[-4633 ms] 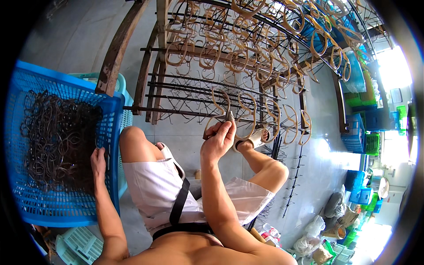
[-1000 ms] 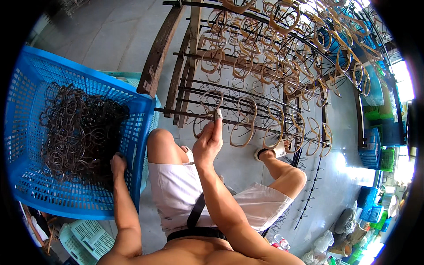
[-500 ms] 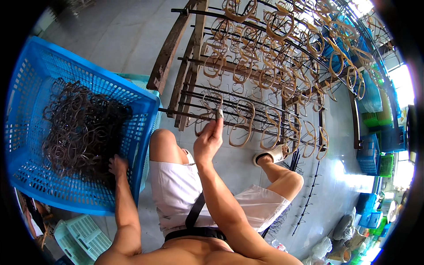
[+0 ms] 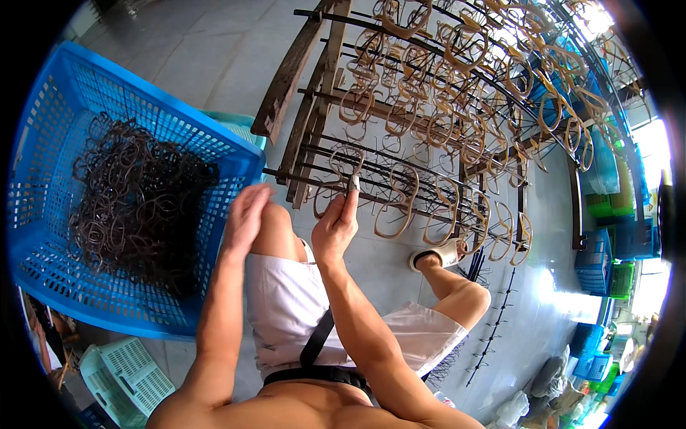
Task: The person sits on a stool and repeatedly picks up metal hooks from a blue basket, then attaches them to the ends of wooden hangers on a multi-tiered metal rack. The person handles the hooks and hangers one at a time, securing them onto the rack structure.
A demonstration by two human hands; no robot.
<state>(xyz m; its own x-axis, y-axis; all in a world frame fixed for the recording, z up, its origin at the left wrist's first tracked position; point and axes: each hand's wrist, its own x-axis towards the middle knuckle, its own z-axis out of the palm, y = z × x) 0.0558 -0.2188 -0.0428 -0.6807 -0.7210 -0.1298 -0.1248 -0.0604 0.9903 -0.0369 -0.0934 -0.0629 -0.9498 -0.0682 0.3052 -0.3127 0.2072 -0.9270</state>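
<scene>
My left hand (image 4: 248, 214) is above my knee, just beyond the near right rim of a large blue plastic basket (image 4: 236, 151). Its fingers are smeared by motion, so what they hold, if anything, does not show. A tangled heap of dark eyeglass frames (image 4: 136, 200) fills much of that basket. Closed fingers of my right hand (image 4: 337, 227) grip an eyeglass frame (image 4: 361, 159) at the left end of a black rod on the rack; white tape wraps the index fingertip. Other brown translucent eyeglass frames (image 4: 398, 209) hang to its right along the rod.
A rack with worn wooden posts (image 4: 287, 82) carries tiers of rods hung with eyeglass frames. A pale green crate (image 4: 132, 375) lies at lower left. Blue crates (image 4: 594, 261) and plastic bags (image 4: 511, 409) stand at the right. A thin spiked rod (image 4: 493, 329) lies on the floor.
My left hand has lifted out of the basket and moved right, over the rim toward the rack. My right hand stays at the rod's end. The view has shifted slightly.
</scene>
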